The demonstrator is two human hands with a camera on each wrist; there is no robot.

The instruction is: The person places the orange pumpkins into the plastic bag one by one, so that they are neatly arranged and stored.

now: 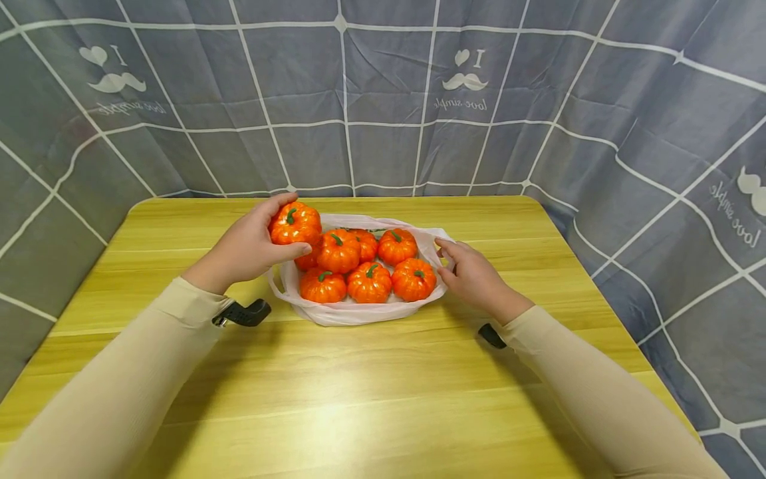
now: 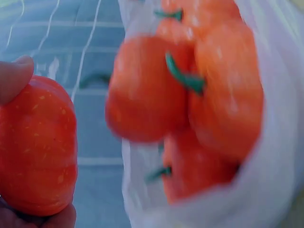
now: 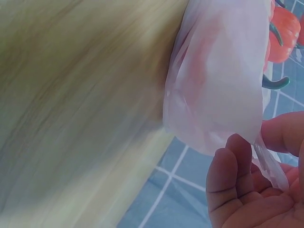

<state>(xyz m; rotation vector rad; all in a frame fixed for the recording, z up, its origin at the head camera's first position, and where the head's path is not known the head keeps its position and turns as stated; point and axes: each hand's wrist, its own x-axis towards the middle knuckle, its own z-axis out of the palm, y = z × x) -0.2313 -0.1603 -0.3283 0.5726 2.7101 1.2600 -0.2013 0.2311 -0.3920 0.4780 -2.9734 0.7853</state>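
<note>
A small glossy orange pumpkin (image 1: 297, 227) with a short green stem is gripped by my left hand (image 1: 245, 245), at the left end of a white plastic bag (image 1: 344, 316). In the left wrist view the held pumpkin (image 2: 38, 147) sits between thumb and fingers, apart from the bag. Several similar pumpkins (image 1: 370, 285) lie inside the wide-mouthed bag. At its right end, my right hand (image 1: 479, 279) pinches the bag's edge. The right wrist view shows a thin strip of the plastic (image 3: 270, 166) between that hand's thumb and fingers.
The bag stands toward the back of a yellow wood-grain table (image 1: 359, 399). A grey curtain (image 1: 383, 80) with white grid lines hangs behind it and along both sides. Dark straps (image 1: 248, 313) show at the wrists.
</note>
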